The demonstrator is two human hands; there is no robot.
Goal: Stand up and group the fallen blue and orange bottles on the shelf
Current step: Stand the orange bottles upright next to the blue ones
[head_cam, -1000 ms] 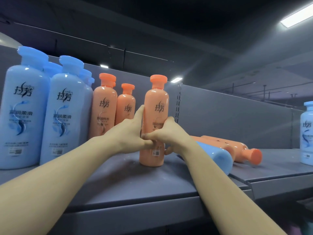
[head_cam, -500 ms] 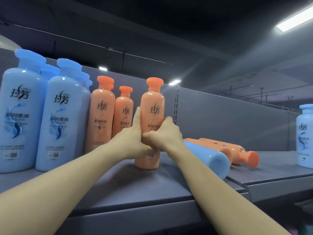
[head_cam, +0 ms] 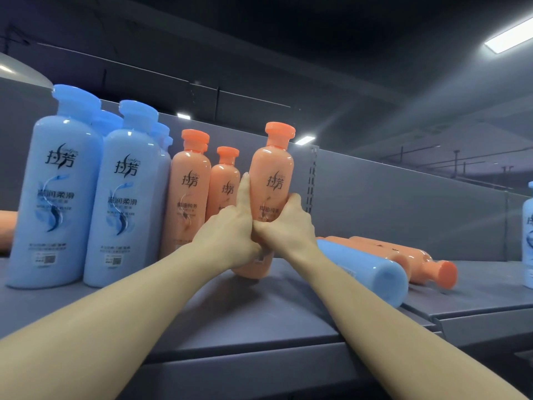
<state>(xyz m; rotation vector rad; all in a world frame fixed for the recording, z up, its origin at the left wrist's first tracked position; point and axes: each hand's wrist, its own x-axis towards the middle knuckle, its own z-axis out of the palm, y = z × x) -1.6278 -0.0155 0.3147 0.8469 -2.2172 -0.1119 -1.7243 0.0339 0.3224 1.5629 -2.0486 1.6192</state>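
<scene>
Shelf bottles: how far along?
Done: blue bottles and two orange bottles stand grouped at left. In hand: both hands, left hand and right hand, grip an upright orange bottle. Left: a fallen blue bottle and fallen orange bottles.

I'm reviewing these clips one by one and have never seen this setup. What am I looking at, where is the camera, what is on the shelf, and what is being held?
There is no machine here. A person wears one wide-angle camera on the head, so you look forward and down along both bare arms.

On the grey metal shelf, large upright blue plastic bottles stand at the left, with upright orange plastic bottles beside them. To the right, a fallen blue plastic bottle and fallen orange plastic bottles lie on their sides. Another blue bottle stands at the far right edge.

The left hand and right hand share a grip on one held orange plastic bottle, which leans slightly; the left forefinger lies straight up along its side. Its base is at the shelf, but contact cannot be confirmed.
</scene>
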